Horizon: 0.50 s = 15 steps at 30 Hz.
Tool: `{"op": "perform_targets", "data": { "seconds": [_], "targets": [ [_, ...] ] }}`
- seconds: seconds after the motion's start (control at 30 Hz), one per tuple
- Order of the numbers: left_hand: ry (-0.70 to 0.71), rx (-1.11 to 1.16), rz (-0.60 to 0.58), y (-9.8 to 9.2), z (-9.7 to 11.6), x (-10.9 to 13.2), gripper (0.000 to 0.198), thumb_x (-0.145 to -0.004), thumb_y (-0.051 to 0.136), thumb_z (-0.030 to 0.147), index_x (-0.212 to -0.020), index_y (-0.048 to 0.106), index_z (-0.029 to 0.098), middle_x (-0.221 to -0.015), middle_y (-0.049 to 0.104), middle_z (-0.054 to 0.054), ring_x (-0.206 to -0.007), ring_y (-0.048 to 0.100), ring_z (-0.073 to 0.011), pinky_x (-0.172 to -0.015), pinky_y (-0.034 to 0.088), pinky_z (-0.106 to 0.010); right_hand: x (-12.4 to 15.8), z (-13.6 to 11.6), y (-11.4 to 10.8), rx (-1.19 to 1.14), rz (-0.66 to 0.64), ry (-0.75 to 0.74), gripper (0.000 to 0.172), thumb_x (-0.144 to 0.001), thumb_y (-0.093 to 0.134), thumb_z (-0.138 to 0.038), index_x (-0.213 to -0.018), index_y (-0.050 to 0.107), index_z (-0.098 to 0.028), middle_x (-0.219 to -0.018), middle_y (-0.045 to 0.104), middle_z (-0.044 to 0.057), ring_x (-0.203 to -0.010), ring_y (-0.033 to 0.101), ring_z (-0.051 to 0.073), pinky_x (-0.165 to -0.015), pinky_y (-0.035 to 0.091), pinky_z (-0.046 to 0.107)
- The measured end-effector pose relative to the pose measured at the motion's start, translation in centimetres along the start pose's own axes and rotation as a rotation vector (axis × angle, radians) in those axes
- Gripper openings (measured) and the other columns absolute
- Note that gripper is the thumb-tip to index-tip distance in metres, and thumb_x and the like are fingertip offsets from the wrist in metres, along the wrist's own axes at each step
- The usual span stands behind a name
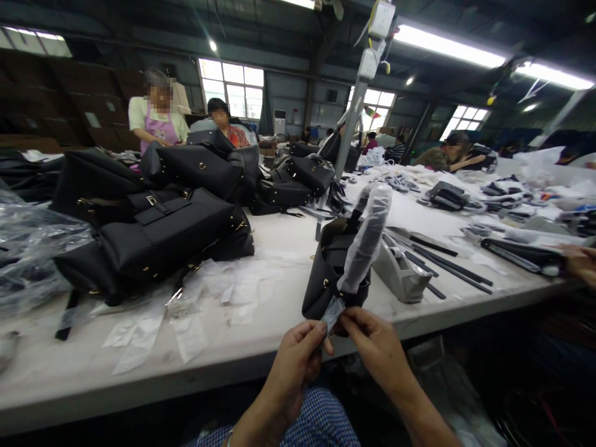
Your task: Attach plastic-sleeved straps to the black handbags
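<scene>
A small black handbag stands at the table's near edge, its raised handle wrapped in clear plastic. In front of the bag, my left hand pinches a small clear plastic sleeve between thumb and fingers. My right hand is closed beside it, fingertips together at the bag's lower front; what they pinch is hidden. Just right of the bag sits a grey tape dispenser.
Large black bags are heaped at the left, near crumpled clear plastic and white tissue scraps. Black strips lie right of the dispenser. A metal post rises mid-table. Co-workers sit across; another person's hand shows far right.
</scene>
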State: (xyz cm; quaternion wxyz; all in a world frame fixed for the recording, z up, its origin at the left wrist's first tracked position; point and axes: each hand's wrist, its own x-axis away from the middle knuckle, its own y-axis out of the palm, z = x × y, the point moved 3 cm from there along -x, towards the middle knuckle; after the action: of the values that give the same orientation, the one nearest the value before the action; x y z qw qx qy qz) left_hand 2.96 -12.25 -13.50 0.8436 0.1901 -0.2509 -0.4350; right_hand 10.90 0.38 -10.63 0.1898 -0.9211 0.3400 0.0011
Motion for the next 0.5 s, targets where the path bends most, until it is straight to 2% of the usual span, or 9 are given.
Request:
{"op": "perform_targets", "data": {
  "seconds": [0.13,0.27,0.43,0.5],
  "targets": [
    [-0.034,-0.009,0.011,0.4,-0.1,0.1,0.044,-0.077,0.071,0.057,-0.07,0.059,0.015,-0.042,0.035,0.011,-0.034,0.014,-0.0011,-0.037,0.006,-0.019,0.5,0.5,0.6,-0.023,0.126,0.031,0.029,-0.084,0.066,-0.046,-0.09,0.078,-0.02,-0.088,0.076,0.007,-0.084,0.069,0.026,-0.078,0.052,0.033],
    [-0.039,-0.007,-0.012,0.6,0.0,0.2,0.043,-0.079,0.07,0.054,-0.071,0.061,0.013,-0.05,0.045,0.007,-0.034,0.016,-0.0002,-0.036,0.006,-0.02,0.6,0.5,1.3,-0.165,0.063,0.097,0.031,-0.083,0.068,-0.046,-0.094,0.079,-0.019,-0.094,0.077,0.008,-0.089,0.069,0.027,-0.084,0.053,0.037],
    [-0.084,0.002,-0.091,1.1,0.2,0.6,0.04,-0.081,0.069,0.051,-0.068,0.061,0.014,-0.043,0.039,0.009,-0.033,0.015,-0.0015,-0.036,0.005,-0.021,0.2,0.4,1.7,-0.263,-0.009,0.213,0.021,-0.076,0.072,-0.032,-0.092,0.078,-0.018,-0.089,0.078,0.009,-0.086,0.071,0.027,-0.081,0.055,0.038],
    [-0.095,0.02,-0.088,1.2,0.2,0.7,0.039,-0.081,0.069,0.05,-0.068,0.061,0.014,-0.042,0.038,0.01,-0.033,0.015,-0.0015,-0.036,0.005,-0.021,0.1,0.3,1.7,-0.262,-0.04,0.226,0.019,-0.077,0.072,-0.03,-0.09,0.078,-0.018,-0.088,0.078,0.009,-0.088,0.071,0.027,-0.081,0.054,0.036]
  ]
}}
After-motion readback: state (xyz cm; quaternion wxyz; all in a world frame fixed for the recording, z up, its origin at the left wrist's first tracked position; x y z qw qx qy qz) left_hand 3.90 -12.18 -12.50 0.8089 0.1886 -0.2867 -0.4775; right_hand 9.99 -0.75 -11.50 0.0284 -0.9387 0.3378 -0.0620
